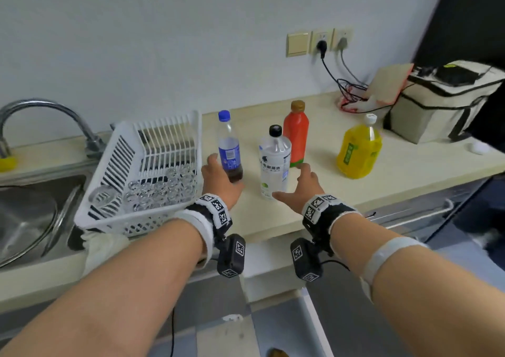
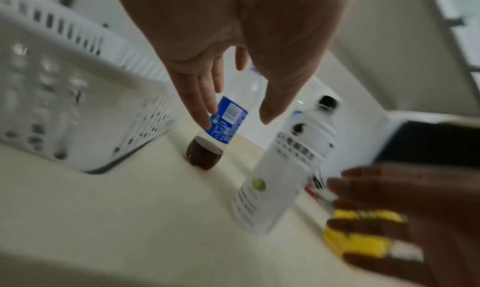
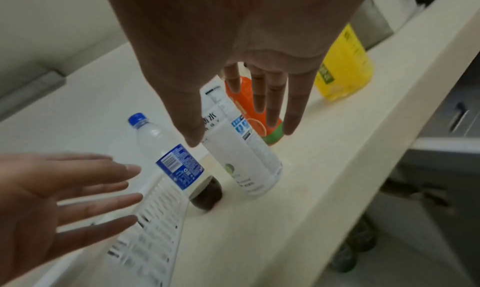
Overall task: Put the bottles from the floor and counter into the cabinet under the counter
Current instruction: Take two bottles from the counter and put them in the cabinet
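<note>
Four bottles stand on the cream counter [image 1: 410, 170]. They are a blue-capped cola bottle [image 1: 229, 148], a white bottle with a black cap [image 1: 274, 162], an orange bottle [image 1: 296, 135] and a yellow bottle [image 1: 359, 148]. My left hand [image 1: 218, 176] is open beside the cola bottle [image 2: 228, 125], fingers straight and thumb spread either side of it. My right hand [image 1: 297, 184] is open, with thumb and fingers straddling the white bottle [image 3: 246, 164] without closing. In the right wrist view the orange bottle [image 3: 270, 131] and yellow bottle [image 3: 342, 69] stand behind my fingers.
A white dish basket [image 1: 142, 176] holding glasses sits just left of the cola bottle, beside the sink [image 1: 32, 214] and tap [image 1: 46, 110]. A padded bag [image 1: 442, 102] and cables lie at the back right. Dark bottles [image 3: 355, 242] stand low beneath the counter edge.
</note>
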The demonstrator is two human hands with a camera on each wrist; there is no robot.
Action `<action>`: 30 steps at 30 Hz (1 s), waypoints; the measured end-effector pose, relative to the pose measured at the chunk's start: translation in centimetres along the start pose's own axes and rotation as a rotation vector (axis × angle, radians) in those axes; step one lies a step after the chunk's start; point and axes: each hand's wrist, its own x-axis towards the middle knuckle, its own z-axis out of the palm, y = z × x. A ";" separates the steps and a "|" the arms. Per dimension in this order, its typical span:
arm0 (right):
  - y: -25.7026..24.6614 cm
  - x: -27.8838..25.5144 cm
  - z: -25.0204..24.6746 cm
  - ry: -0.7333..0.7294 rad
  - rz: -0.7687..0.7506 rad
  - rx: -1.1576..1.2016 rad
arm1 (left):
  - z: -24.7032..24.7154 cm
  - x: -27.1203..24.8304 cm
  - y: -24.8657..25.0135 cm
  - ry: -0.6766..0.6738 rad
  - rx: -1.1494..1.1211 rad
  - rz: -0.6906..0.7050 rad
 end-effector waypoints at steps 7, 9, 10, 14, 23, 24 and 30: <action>-0.1 9.1 3.5 0.006 -0.101 0.291 | 2.7 9.9 0.0 0.110 -0.190 -0.155; 0.1 10.3 4.0 0.013 -0.118 0.319 | 3.4 11.8 -0.5 0.122 -0.241 -0.159; 0.2 10.6 4.1 0.015 -0.122 0.327 | 3.8 12.4 -0.7 0.128 -0.254 -0.155; 0.5 11.1 4.1 0.036 -0.123 0.329 | 5.0 12.8 -0.8 0.116 -0.255 -0.120; 1.8 4.1 2.8 0.133 -0.014 0.295 | 4.8 5.5 -1.5 -0.056 -0.314 0.015; 2.3 2.7 2.8 0.166 -0.012 0.307 | 4.7 4.1 -1.8 -0.090 -0.332 0.034; 5.8 -6.0 3.2 0.313 0.060 0.408 | 4.2 -3.9 -3.1 -0.265 -0.392 0.182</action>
